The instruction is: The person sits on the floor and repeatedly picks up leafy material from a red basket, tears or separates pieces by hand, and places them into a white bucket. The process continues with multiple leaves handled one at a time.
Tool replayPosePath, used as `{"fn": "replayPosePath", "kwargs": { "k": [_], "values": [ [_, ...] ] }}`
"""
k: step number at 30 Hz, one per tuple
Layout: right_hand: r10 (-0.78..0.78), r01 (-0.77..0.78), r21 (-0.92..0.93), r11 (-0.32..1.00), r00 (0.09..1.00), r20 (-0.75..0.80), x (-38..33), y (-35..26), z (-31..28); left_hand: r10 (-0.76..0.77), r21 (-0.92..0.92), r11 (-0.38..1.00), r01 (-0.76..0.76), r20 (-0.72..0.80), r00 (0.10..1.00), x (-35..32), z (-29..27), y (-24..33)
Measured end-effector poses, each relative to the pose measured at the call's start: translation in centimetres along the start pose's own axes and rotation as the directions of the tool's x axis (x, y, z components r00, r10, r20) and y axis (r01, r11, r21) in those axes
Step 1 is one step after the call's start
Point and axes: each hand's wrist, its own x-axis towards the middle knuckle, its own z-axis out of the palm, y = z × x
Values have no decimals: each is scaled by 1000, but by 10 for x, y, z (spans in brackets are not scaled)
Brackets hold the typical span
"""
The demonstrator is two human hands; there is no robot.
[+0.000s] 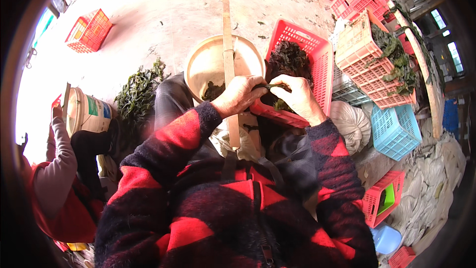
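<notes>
Hands (240,91) (297,94), dark strip (270,86) between them; seemingly seaweed

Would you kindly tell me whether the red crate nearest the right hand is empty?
Not empty: dark leafy strands lie inside the red crate.

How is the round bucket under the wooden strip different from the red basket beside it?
The bucket is round and cream-coloured; the basket is rectangular and pinkish red. The bucket's wall looks solid, while the basket's is pierced with holes. The strip crosses the bucket; none crosses the basket. Both are open and show dark leaves inside.
</notes>
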Motion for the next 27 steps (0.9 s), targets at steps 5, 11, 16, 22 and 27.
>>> {"fn": "replayPosePath", "kwargs": {
  "k": [5,11,16,22,27],
  "values": [
    [72,-54,-155,986,991,109,26,25,15,-133,-10,991,132,-51,990,-1,-26,-36],
    [33,-15,-269,963,998,62,78,67,39,-42,59,996,59,-260,965,21,-46,-70],
    [-127,115,-327,938,992,-13,124,83,46,70,332,939,92,-443,894,48,-66,-86],
    [75,-106,-500,860,994,-82,156,129,69,73,484,844,233,-534,843,72,-65,-122],
    [364,-306,270,913,910,-198,114,127,47,-408,-572,814,96,-447,796,47,-82,-140]
  ]
}}
